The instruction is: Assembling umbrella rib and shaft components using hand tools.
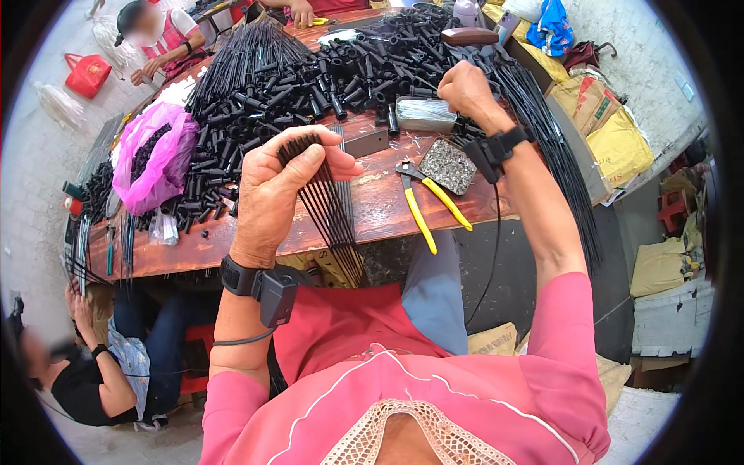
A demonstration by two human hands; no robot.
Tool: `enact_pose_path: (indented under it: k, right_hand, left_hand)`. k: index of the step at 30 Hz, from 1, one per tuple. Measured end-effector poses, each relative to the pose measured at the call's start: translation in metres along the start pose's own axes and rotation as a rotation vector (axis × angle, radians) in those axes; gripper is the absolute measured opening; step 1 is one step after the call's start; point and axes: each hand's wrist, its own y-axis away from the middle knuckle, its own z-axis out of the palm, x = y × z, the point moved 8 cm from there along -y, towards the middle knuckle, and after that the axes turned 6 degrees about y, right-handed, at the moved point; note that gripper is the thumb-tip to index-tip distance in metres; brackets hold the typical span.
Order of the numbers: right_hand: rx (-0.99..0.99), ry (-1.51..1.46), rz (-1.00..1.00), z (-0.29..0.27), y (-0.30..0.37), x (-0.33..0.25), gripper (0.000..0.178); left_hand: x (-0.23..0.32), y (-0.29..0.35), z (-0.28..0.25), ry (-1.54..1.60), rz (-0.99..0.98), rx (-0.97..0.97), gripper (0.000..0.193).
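My left hand (267, 182) is closed round a fan of thin black rods (332, 221). Their upper ends poke out between thumb and fingers, and the lower ends hang past the table's front edge. My right hand (468, 91) is curled above the far right of the table, near a clear box of thin pale strands (426, 115). Its fingertips are pinched together, and whatever they hold is hidden. Between my arms lie yellow-handled pliers (425, 198), a tray of small metal bits (449, 166) and a grey metal block (366, 142).
Black tubular parts (310, 89) are heaped across the wooden table (256, 252). Long black rods (554, 147) lie along its right side. A pink plastic bag (151, 159) stands at left. Co-workers sit at far left (167, 43) and near left (93, 372); another person's hand (302, 13) shows at the back.
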Motion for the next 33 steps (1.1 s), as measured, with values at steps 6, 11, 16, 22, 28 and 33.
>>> enact_pose_path:
  k: [6, 11, 16, 22, 28, 33]
  right_hand:
    - [-0.155, -0.447, -0.425, -0.068, 0.098, -0.123, 0.013]
    - [0.124, -0.189, -0.844, -0.082, 0.155, -0.180, 0.026]
    - [0.069, 0.166, -0.786, -0.077, 0.167, -0.190, 0.038]
    - [0.147, 0.245, -0.824, -0.081, 0.175, -0.202, 0.040]
    - [0.085, 0.266, -0.807, -0.081, 0.172, -0.203, 0.037]
    - [0.082, 0.197, -0.809, -0.083, 0.169, -0.203, 0.035]
  left_hand:
    - [-0.002, 0.000, -0.003, 0.010, -0.011, 0.019, 0.020]
    - [-0.001, 0.001, 0.000, 0.020, 0.008, 0.004, 0.019]
    - [0.002, 0.005, 0.000, 0.036, 0.019, -0.011, 0.020]
    - [0.002, 0.008, -0.002, 0.033, 0.022, -0.002, 0.020]
    - [0.005, 0.011, 0.000, 0.021, 0.018, -0.003, 0.020]
    - [0.009, 0.014, 0.002, -0.041, 0.050, -0.019, 0.021]
